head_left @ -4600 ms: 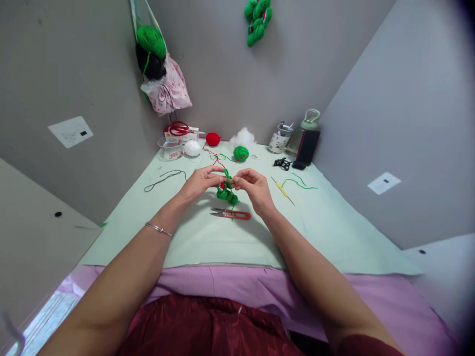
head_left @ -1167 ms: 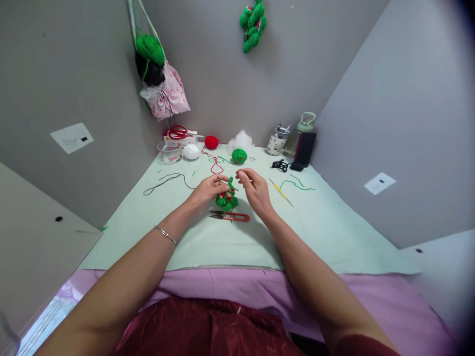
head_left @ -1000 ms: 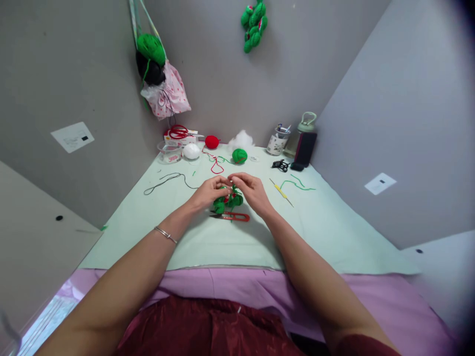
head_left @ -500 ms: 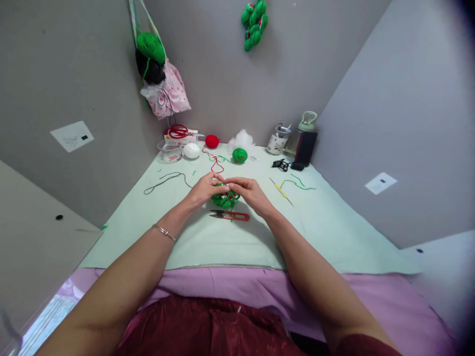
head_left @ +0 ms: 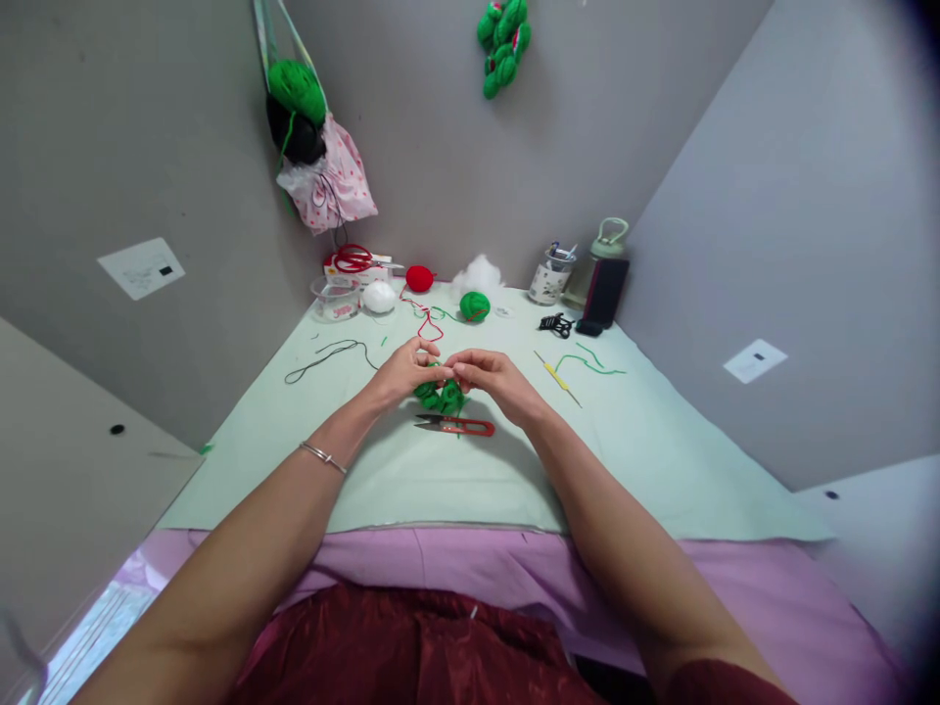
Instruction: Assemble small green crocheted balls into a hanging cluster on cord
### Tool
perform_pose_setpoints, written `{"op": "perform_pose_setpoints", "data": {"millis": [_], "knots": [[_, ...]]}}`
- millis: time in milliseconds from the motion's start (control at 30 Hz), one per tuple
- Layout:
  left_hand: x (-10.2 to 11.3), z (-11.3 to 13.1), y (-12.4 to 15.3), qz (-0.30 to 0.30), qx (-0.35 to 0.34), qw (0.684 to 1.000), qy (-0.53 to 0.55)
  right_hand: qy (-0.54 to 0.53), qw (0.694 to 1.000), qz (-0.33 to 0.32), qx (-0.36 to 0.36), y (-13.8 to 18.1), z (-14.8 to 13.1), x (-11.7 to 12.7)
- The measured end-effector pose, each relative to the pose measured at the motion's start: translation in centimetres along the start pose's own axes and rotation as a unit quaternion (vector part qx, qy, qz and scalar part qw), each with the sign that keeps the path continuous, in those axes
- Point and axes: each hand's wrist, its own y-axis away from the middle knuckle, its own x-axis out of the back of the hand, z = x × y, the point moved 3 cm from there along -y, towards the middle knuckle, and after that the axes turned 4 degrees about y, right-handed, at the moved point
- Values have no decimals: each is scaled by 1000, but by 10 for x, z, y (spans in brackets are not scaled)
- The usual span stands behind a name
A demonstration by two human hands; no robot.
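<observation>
A green knitted or crocheted yarn piece (head_left: 439, 397) hangs beneath my fingertips at the middle of the table. My left hand (head_left: 406, 377) is closed on it, thumb and forefinger pinched together. Fingertips of my right hand (head_left: 491, 376) are pressed together and meet the left ones just above the piece; what is between them is too small to make out. Just in front of the piece lie thread snips (head_left: 470, 428) with orange-red handles, their dark blades pointing left. A short green strand hangs by the snips.
To the right lie a yellow-handled crochet hook (head_left: 556, 377) and a green yarn strand (head_left: 591, 365). Farther back are a green yarn ball (head_left: 474, 306), a red yarn ball (head_left: 419, 279), white stuffing (head_left: 481, 277), a pen cup (head_left: 550, 279), a phone (head_left: 606, 294) and a plastic tub (head_left: 337, 301).
The green piece has shifted slightly left and turned beneath my fingers, so its red parts hardly show now. My right fingertips have drawn closer together.
</observation>
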Motion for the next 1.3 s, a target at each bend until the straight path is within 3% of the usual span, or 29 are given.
{"op": "perform_pose_setpoints", "data": {"millis": [333, 500, 733, 900, 1100, 1300], "knots": [[-1, 4, 3, -14, 4, 1000, 21, -57, 998, 1, -38, 0, 0, 2], [0, 2, 2, -26, 10, 999, 38, -27, 999, 11, -14, -1, 0, 1], [-5, 5, 4, -52, 40, 996, 67, -29, 993, 115, 22, -3, -1, 10], [-9, 8, 8, -64, 54, 994, 68, -96, 988, 122, 10, -2, -3, 15], [-12, 0, 6, -126, 47, 989, 64, -167, 985, 41, -30, -3, -2, 8], [-13, 4, 8, -125, 64, 987, 80, -271, 955, 120, -10, -6, 1, 22]]}}
